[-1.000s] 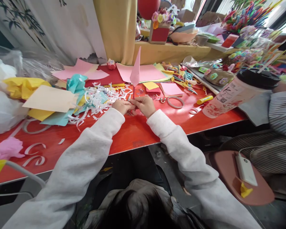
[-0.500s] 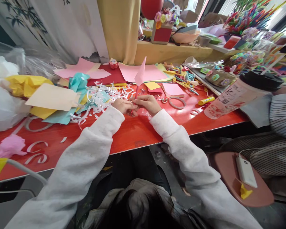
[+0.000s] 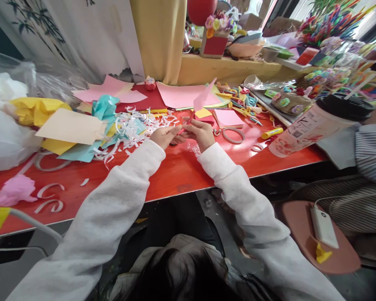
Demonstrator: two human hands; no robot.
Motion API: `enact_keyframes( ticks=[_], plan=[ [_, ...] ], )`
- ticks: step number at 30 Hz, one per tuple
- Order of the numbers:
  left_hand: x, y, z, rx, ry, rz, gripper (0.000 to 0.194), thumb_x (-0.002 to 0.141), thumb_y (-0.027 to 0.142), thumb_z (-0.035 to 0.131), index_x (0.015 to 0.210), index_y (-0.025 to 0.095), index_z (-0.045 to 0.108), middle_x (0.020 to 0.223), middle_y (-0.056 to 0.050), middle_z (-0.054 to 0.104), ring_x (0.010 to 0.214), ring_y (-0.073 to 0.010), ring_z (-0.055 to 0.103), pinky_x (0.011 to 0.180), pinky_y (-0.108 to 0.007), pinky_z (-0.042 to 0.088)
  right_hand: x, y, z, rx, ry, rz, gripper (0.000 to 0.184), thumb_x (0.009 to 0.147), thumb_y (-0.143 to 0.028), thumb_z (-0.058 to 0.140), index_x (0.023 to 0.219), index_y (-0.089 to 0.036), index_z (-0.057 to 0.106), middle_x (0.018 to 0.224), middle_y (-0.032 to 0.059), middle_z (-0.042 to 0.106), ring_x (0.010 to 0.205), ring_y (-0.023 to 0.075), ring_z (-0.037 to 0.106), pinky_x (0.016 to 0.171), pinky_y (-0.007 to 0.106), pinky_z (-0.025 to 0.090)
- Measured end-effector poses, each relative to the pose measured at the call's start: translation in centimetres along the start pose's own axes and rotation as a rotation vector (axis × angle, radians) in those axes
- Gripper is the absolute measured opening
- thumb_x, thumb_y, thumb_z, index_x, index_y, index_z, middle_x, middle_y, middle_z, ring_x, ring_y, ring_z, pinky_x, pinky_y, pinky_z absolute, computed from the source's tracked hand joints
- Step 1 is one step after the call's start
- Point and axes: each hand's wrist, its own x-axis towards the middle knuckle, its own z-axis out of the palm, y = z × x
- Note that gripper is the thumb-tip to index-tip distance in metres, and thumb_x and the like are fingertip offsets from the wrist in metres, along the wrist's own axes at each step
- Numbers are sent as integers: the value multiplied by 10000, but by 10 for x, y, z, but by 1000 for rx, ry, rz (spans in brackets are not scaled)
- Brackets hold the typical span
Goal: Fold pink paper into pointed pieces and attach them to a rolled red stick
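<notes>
Over the red table [image 3: 175,175], my two hands meet with fingers pinched. Between them runs a thin reddish stem, mostly covered by my fingers, with a pink paper piece [image 3: 204,98] at its upper end leaning up to the right. My left hand [image 3: 164,136] is closed at the stem's lower end. Nearer the paper, my right hand [image 3: 203,133] pinches the stem with thumb and fingers. White paper shreds [image 3: 134,129] lie just left of my left hand. Beyond my right hand are a small stack of pink paper squares [image 3: 228,118] and a tape ring [image 3: 234,135].
A lidded drink cup [image 3: 303,129] leans at the right, with a yellow glue stick [image 3: 272,133] beside it. Crumpled yellow paper [image 3: 40,109] and coloured sheets cover the left side. At the right edge is another person's striped sleeve [image 3: 371,150]. A power bank [image 3: 324,228] rests on a stool.
The pink paper piece has tipped over to the right, its stem now slanting. My left fingers have shifted up and right, closer to my right fingertips.
</notes>
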Motion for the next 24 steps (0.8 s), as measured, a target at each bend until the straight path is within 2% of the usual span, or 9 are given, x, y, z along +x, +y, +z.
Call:
enact_keyframes(
  ticks=[5, 7, 10, 14, 17, 20, 24],
  plan=[
    [-1, 0, -2, -54, 52, 151, 448, 806, 499, 460, 1048, 134, 556, 831, -68, 678, 796, -138, 643, 786, -279, 489, -1, -6, -2, 125, 33, 109, 124, 686, -126, 577, 804, -132, 614, 592, -16, 640, 525, 62, 601, 577, 177, 512],
    [-2, 0, -4, 8, 76, 235, 402, 784, 423, 523, 1083, 156, 552, 949, -68, 651, 907, -145, 613, 847, -285, 464, -1, -5, -1, 156, 21, 151, 74, 696, -107, 563, 753, -128, 605, 586, -8, 635, 527, 60, 601, 570, 168, 511],
    [-2, 1, -6, 256, 76, 378, 275, 700, 337, 633, 916, 167, 640, 1033, -65, 587, 990, -156, 549, 832, -247, 452, -2, -3, 0, 204, -25, 189, 73, 710, -78, 537, 680, -123, 587, 573, 1, 627, 536, 65, 609, 585, 169, 520],
    [0, 1, -7, 397, 139, 493, 159, 693, 335, 646, 650, 185, 620, 792, -16, 581, 799, -129, 537, 751, -232, 429, -4, -1, 4, 176, -150, 229, 92, 700, -62, 519, 644, -117, 567, 538, 4, 621, 485, 76, 607, 536, 174, 518],
    [3, -1, -9, 380, 199, 492, 217, 709, 303, 635, 551, 184, 546, 647, 18, 514, 643, -102, 466, 682, -233, 393, -7, 0, 8, 77, -227, 149, 55, 673, -71, 542, 663, -123, 558, 527, 6, 629, 479, 103, 617, 518, 198, 519],
    [7, -8, -11, 297, 174, 405, 221, 695, 321, 646, 552, 189, 541, 626, 25, 492, 615, -95, 444, 650, -236, 381, -10, 1, 11, 16, -162, 48, 98, 660, -59, 529, 705, -137, 568, 513, -17, 623, 479, 108, 616, 551, 225, 530],
    [12, -17, -10, 100, 85, 331, 259, 690, 443, 636, 624, 193, 624, 689, 2, 552, 671, -100, 505, 691, -244, 406, -10, 0, 10, -44, -96, 23, 203, 676, -50, 485, 808, -138, 611, 541, -29, 633, 490, 104, 616, 600, 255, 541]
  ],
)
